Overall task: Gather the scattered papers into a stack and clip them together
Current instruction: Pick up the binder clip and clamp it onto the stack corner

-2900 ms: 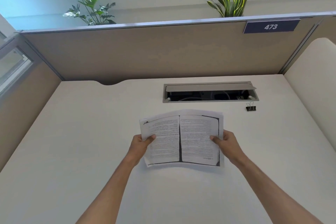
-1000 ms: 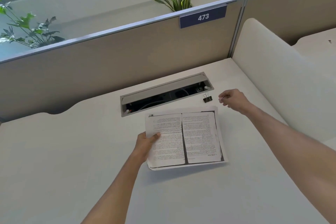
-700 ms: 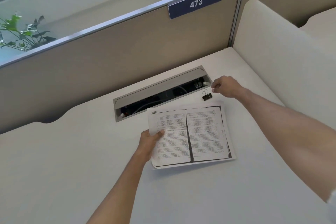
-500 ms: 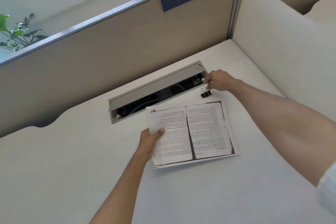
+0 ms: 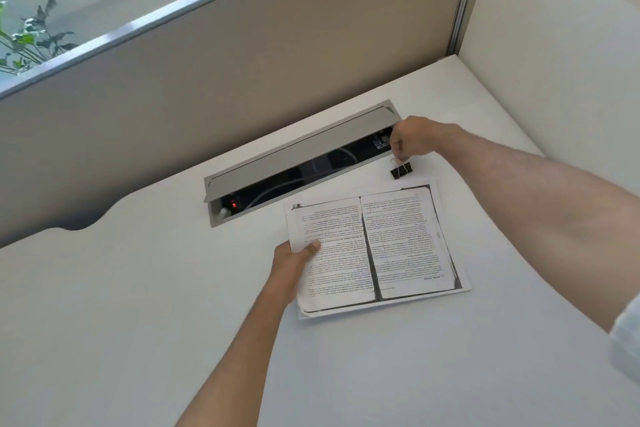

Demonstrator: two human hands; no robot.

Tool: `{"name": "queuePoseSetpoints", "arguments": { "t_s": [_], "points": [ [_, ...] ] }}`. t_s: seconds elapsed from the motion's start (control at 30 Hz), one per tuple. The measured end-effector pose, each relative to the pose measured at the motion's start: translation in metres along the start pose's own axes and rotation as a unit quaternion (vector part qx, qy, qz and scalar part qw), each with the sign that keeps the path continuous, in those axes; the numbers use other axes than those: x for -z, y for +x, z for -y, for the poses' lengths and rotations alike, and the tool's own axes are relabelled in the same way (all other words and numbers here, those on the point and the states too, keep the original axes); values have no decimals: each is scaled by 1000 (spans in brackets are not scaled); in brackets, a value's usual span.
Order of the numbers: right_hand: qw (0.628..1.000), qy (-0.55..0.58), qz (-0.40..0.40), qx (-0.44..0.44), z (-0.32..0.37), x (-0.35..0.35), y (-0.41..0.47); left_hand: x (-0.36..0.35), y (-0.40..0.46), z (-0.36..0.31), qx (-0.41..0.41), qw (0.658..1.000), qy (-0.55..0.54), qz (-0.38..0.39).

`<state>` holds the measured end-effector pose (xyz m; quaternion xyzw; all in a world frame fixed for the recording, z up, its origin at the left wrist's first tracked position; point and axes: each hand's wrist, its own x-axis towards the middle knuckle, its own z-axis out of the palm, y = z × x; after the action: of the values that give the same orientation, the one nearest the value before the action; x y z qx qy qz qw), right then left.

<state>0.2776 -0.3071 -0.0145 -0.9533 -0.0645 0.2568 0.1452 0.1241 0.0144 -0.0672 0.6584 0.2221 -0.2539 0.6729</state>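
**Clip pickup in progress, papers already stacked**

Your left hand (image 5: 294, 262) pinches the left edge of the paper stack (image 5: 374, 251), thumb on top, holding it on the desk (image 5: 138, 288). Behind it, the open cable tray (image 5: 301, 163) holds cords and a red-lit switch. Your right hand (image 5: 414, 140) is closed on the wire handle of the binder clip (image 5: 401, 170), just beyond the stack's far right corner. Next: squeeze both handles, open the clip, seat it over an edge.

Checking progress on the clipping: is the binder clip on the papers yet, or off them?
Off. The binder clip sits just beyond the papers' far edge, its wire handle pinched by the right hand.
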Motion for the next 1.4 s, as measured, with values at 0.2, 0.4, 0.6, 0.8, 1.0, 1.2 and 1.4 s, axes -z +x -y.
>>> {"name": "queuePoseSetpoints", "arguments": {
  "t_s": [0.2,0.4,0.6,0.8,1.0,1.2,1.4],
  "points": [
    [1000,26,7,-13,-1,-4,-1,1,3,1,3,1000,-8,4],
    [998,59,24,-24,-1,-4,-4,2,1,4,7,1000,-9,5],
    [995,89,32,-27,5,0,-9,7,-6,4,4,1000,-18,2],
    [992,125,2,18,27,8,-15,16,-18,2,-10,1000,-23,-9],
    [958,270,-73,66,78,8,-37,40,-41,-5,-40,999,-22,-28],
    [857,488,-59,156,136,-6,-92,77,-86,-14,-83,994,-64,-37],
    [659,715,27,231,202,-37,-151,112,-135,-8,-115,987,-90,-64]
  ]
}}
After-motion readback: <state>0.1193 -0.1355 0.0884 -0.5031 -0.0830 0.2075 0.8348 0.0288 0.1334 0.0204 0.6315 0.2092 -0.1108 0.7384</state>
